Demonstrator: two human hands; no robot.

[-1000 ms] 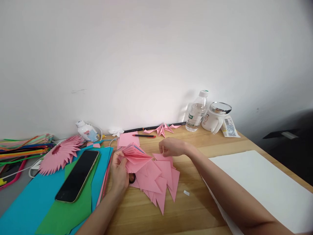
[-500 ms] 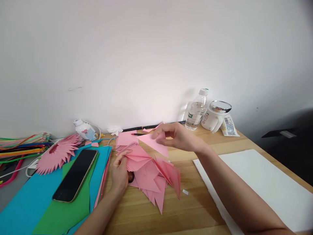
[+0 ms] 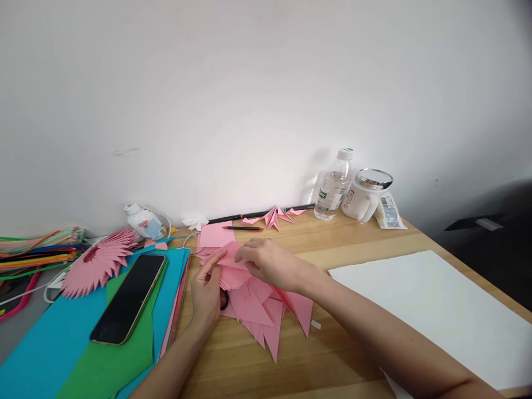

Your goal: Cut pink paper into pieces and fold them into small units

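Pinching a pink paper bundle (image 3: pixel 233 278) with left hand (image 3: pixel 206 293), right hand (image 3: pixel 276 265) at its edge, hold unclear, dark loop (image 3: pixel 226 301) mostly covered

Mostly matt paper on smooth wood-grain tabletop (image 3: pixel 328 360); gloss on just a few pcs.

Pink bundle (image 3: pixel 233 279): matt paper, crisp folds; loose pink pcs (image 3: pixel 255 310) same, flat & smooth. Pink ring (image 3: pixel 118 256): matt pleated paper. Blue sheets (image 3: pixel 54 332) & green sheet (image 3: pixel 100 354): matt, smooth. Phone (image 3: pixel 128 299): glossy dk glass-like face. Water btl (image 3: pixel 331 194): clear shiny plastic. Mug (image 3: pixel 358 200): smooth wht, semi-gloss; its lid (image 3: pixel 374 178) mirror-bright, metallic. Wht board (image 3: pixel 436 316): matt. Wall (image 3: pixel 249 111): matt paint-like, approx. smooth w/ scuffs.
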